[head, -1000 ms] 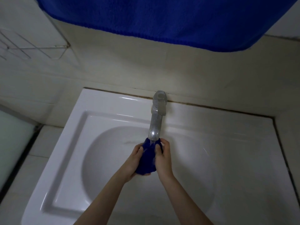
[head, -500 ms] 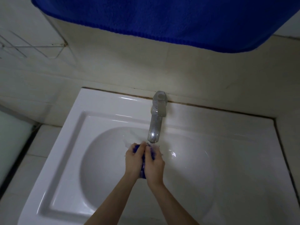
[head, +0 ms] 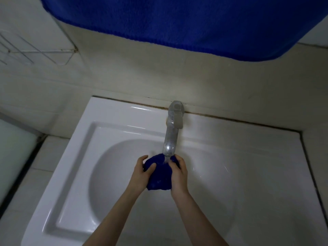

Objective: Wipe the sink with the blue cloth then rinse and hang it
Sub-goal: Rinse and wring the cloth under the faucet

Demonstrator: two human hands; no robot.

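Your left hand (head: 142, 173) and right hand (head: 179, 176) both held the bunched blue cloth (head: 159, 176) above the bowl of the sink (head: 74, 157). In my judgement, the wet cloth could slip down into the bowl, or water could splash over the rim, if you squeezed it hard directly under the stream. The cloth lay between your two palms. The fingers of each hand were curled around its upper part, and its lower end hung free. The tap (head: 171, 139) stood just above it, and water seemed to run onto the cloth. Farther away, a large blue towel (head: 177, 20) hung by the wall.
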